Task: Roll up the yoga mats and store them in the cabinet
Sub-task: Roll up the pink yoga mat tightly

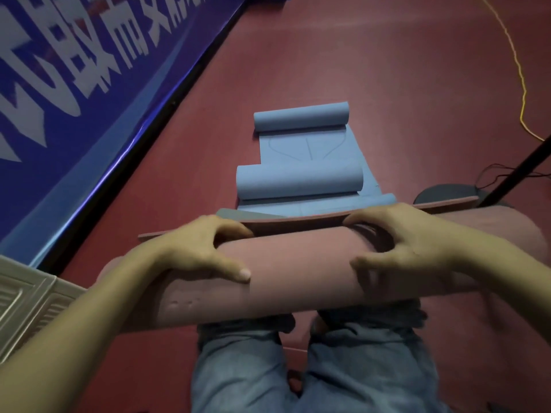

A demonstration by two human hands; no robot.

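While we crouched in jeans (328, 368) on the dull red floor (372, 70), our left hand (202, 248) and right hand (408, 242) each curled around the matte pink rolled mat (298, 272), its long axis left to right. Beyond lay two partly rolled blue mats (301, 180); a blue banner (74, 84) lined the left wall.

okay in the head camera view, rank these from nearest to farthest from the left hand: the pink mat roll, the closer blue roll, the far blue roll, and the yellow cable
1. Pink mat roll: under the left hand, gripped.
2. Closer blue roll: just beyond it, mid-floor.
3. Far blue roll: farther back, same line.
4. Yellow cable: far right, across the floor.
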